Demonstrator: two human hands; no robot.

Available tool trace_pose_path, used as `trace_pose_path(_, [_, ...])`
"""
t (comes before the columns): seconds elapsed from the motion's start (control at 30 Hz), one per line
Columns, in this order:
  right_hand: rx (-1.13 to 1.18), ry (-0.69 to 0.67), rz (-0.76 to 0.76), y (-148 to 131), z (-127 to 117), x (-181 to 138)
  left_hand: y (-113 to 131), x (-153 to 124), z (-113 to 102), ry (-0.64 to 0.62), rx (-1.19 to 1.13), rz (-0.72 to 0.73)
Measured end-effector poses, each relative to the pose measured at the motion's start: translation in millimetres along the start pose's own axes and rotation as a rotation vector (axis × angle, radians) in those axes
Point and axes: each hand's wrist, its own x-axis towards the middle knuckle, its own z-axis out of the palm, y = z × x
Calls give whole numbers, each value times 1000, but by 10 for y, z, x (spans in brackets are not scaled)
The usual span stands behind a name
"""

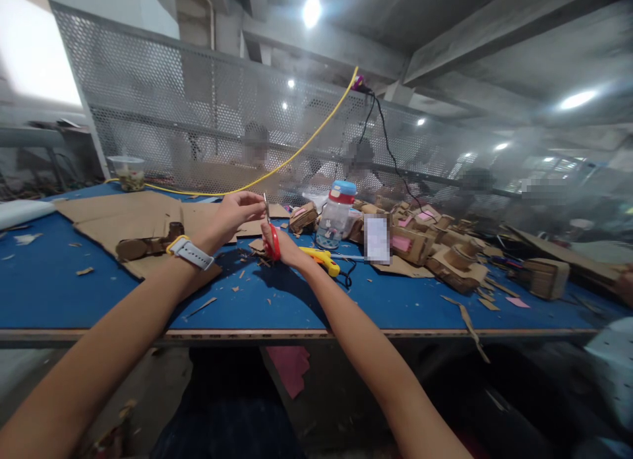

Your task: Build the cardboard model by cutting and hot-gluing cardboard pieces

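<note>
My right hand (287, 246) is closed round the red handles of a pair of scissors (273, 243), with the blades pointing up. My left hand (240, 214), with a pale watch strap on its wrist, is held in a pinch by the blades. Whatever sits between its fingertips is too small to make out. Both hands are above the blue table (277, 307), where small cardboard scraps lie below them. A yellow glue gun (324, 261) rests just right of my right hand. Left of my left wrist, a brown cardboard piece with a short upright cylinder (148, 246) lies on flat cardboard (119, 215).
A clear bottle with a blue and red lid (336, 218) stands behind the glue gun. Several cardboard models (457, 261) crowd the right side. A yellow cable (297, 159) hangs across the mesh screen (148, 96). A plastic tub (129, 174) stands at the back left.
</note>
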Motion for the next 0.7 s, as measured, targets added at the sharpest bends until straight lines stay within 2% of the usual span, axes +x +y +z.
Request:
trace_pose_path(0.47, [76,11,9,47,32,26,6,-24,57,50,-134,-97])
trace_pose_path(0.7, [47,20,-15,47,16,14,-3,-22,52,29,-162,-88])
